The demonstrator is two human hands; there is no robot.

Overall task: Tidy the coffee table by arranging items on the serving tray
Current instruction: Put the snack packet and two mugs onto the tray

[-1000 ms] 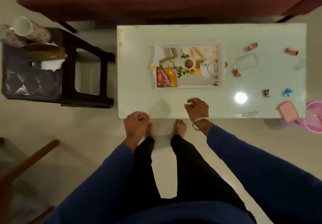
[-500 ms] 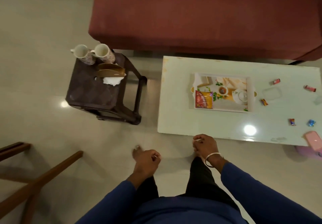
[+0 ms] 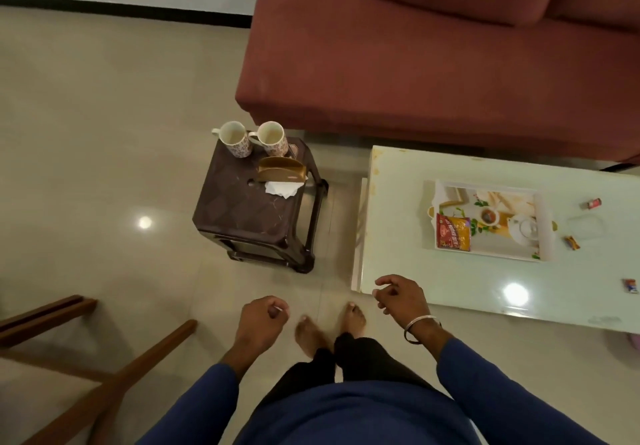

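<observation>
**Turning toward the side stool**

We have stepped left of where we stood a second ago, so the dark brown plastic stool with two floral ceramic mugs now lies ahead of our fingers, likely the next pickup. Our left hand hangs loosely curled, holding nothing; our right hand hangs likewise, empty. The white printed serving tray sits right of them.

Blue sleeves, black trousers, bare feet, silver bangle.
</observation>
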